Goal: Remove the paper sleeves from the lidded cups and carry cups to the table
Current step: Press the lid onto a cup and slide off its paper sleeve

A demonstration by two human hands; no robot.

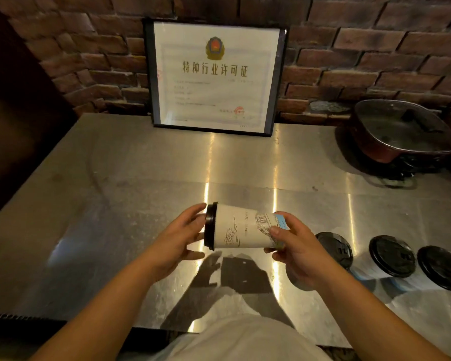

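Note:
I hold a lidded paper cup (pixel 241 229) sideways above the steel counter (pixel 130 173), its black lid (pixel 210 225) pointing left. A white printed paper sleeve (pixel 235 227) wraps its body, and a blue part of the cup shows at the right end. My left hand (pixel 179 242) cups the lid end with spread fingers. My right hand (pixel 293 246) grips the base end of the cup. Three more cups with black lids (pixel 335 248) (pixel 392 255) (pixel 441 267) stand upright on the counter to the right.
A framed certificate (pixel 215 76) leans against the brick wall at the back. A lidded metal pot (pixel 401 131) sits on a burner at the back right. A dark panel (pixel 16 113) borders the counter on the left.

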